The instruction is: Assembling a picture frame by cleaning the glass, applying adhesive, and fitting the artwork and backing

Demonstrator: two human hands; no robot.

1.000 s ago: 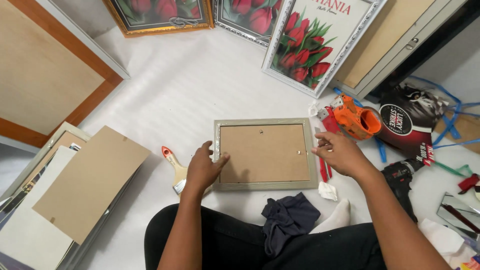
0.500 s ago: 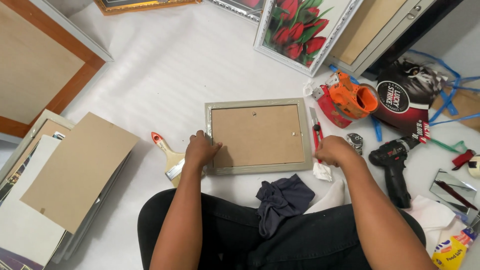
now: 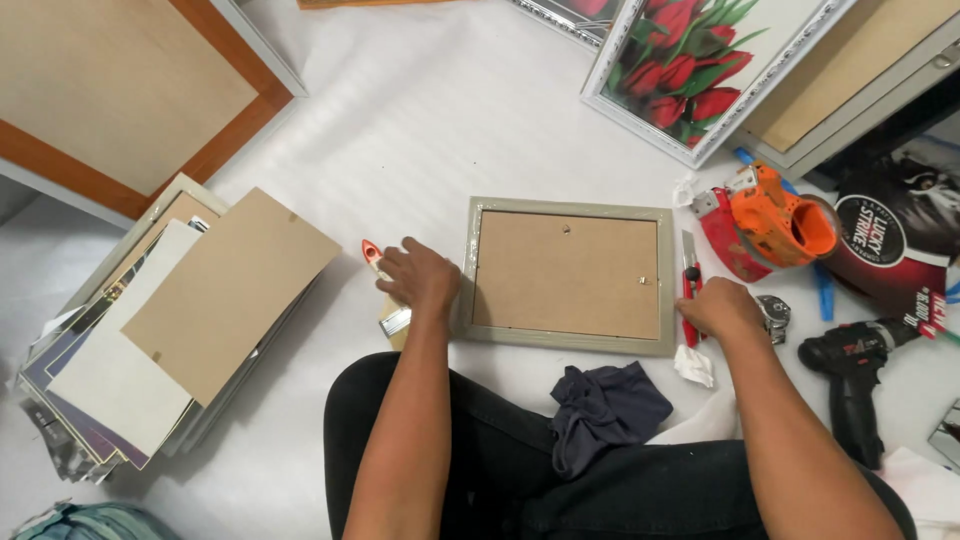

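A small grey-green picture frame (image 3: 566, 345) lies face down on the white floor, its brown backing board up. My left hand (image 3: 420, 276) rests at the frame's left edge, fingers curled over a paintbrush (image 3: 382, 282) with an orange handle. My right hand (image 3: 717, 306) sits at the frame's right edge, fingers closed on a red utility knife (image 3: 688, 272) lying beside the frame.
A stack of boards and frames (image 3: 170, 330) lies at left. A big wood-edged frame (image 3: 120, 90) and a tulip picture (image 3: 700, 70) lean at the back. An orange tool (image 3: 775, 215), a cordless drill (image 3: 855, 380) and a dark cloth (image 3: 605, 410) lie at right.
Both hands slid off the frame's backing to its outer edges, left onto the paintbrush, right onto the knife. The camera view shifted, so the frame appears further right.
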